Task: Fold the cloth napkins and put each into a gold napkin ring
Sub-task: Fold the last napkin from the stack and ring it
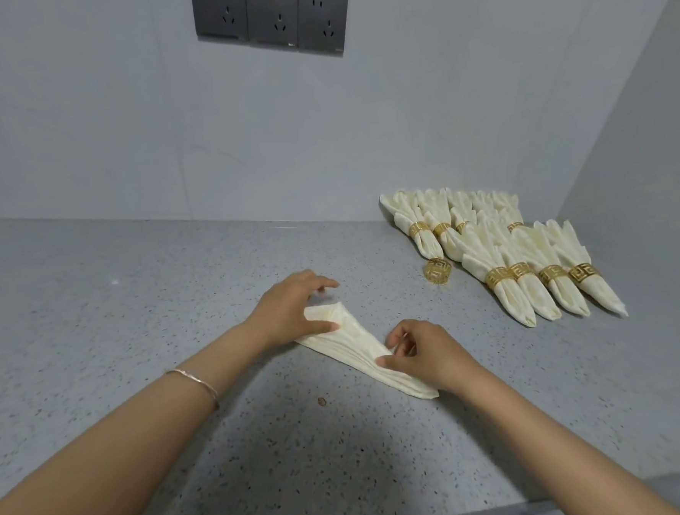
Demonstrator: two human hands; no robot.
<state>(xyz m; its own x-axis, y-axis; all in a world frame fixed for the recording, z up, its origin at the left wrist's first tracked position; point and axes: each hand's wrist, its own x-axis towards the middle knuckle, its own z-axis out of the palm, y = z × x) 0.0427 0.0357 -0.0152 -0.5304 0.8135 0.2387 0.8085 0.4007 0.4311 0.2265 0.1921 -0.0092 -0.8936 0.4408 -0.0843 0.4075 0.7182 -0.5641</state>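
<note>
The cream pleated cloth napkin [355, 346] lies slantwise on the speckled grey countertop [134, 301] in my head view, and I read both hands as gripping it. The left hand [290, 312] pinches the wide fanned end between thumb and fingers, while the right hand [426, 357] pinches the pleats nearer the narrow end, seemingly to keep the folds stacked. A loose gold openwork napkin ring [437, 272] stands well apart to the right, just beside the rows of finished ringed napkins [508, 298], handy, I judge, for the right hand to reach once the pleats are gathered.
</note>
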